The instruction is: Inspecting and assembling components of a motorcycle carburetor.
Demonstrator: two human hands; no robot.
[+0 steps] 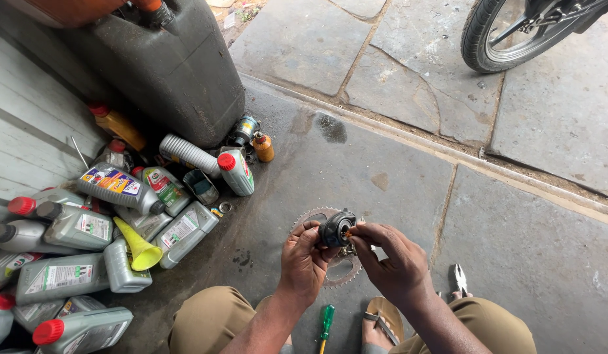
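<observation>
My left hand (302,262) grips a small round black part (335,228), a hub-like piece, held up over the floor. My right hand (390,259) meets it from the right, its fingertips pinching something small and orange at the part's centre. Below both hands a toothed metal sprocket (315,215) lies flat on the stone floor, partly hidden by the hands. I squat, with my knees in tan trousers at the bottom of the view.
A green-handled screwdriver (326,323) lies between my feet and pliers (459,278) lie to the right. Several grey oil bottles (78,229), a yellow funnel (139,246) and a big dark jerrycan (179,72) crowd the left. A motorcycle wheel (491,39) stands top right.
</observation>
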